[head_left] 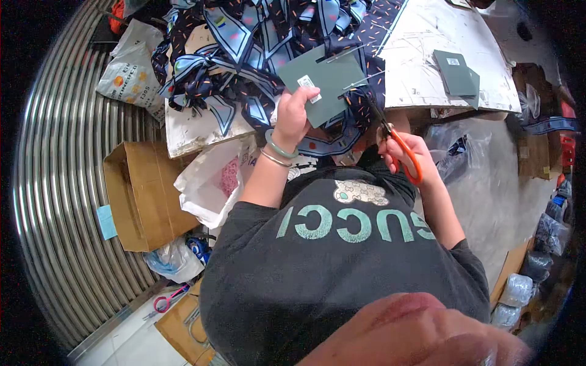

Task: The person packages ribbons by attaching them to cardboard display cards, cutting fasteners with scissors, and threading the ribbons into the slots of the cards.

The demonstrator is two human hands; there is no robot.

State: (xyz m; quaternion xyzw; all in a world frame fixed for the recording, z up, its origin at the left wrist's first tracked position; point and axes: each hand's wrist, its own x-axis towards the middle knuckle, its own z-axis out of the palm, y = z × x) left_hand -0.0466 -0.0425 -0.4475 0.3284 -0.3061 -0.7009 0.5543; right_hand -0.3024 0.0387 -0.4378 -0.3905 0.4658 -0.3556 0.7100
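My left hand (293,114) grips a dark green card (332,79), thumb on top beside its small white label (308,85). Two thin pale strips (365,81) stick out at the card's right side. My right hand (408,149) is closed around the orange handles of scissors (406,152). The dark blades point up and left, close to the card's lower right edge; whether they touch anything is unclear. Beneath the card lies a heap of navy and light blue patterned fabric (235,36), with bands and pointed ends.
More green cards (455,73) with white labels lie on the white table (421,30) at right, near scattered thin strips. At left are a cardboard box (143,195), a white bag (210,183) and a printed sack (131,76). Plastic-wrapped bundles (519,290) line the right side.
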